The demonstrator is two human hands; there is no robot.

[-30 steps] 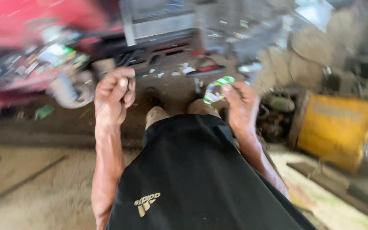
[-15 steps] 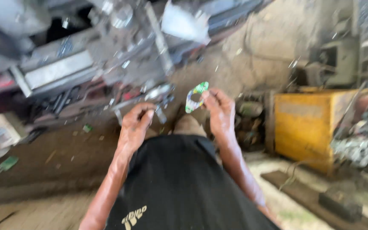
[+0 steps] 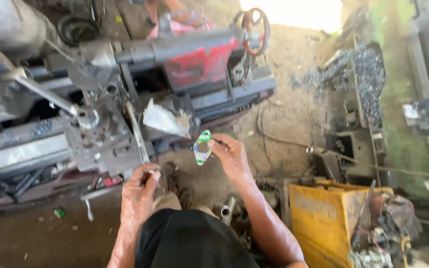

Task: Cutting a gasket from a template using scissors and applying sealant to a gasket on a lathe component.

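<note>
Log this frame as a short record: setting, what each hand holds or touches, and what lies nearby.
setting: workshop with a dirt floor, seen from above
right hand: pinches a flat green and white piece with a hole, held up near the machine
left hand: closed around something small; what it is cannot be told
machine: grey and red lathe with a red handwheel
nearby right: yellow metal box, heap of metal shavings
clothing: black shorts
</note>
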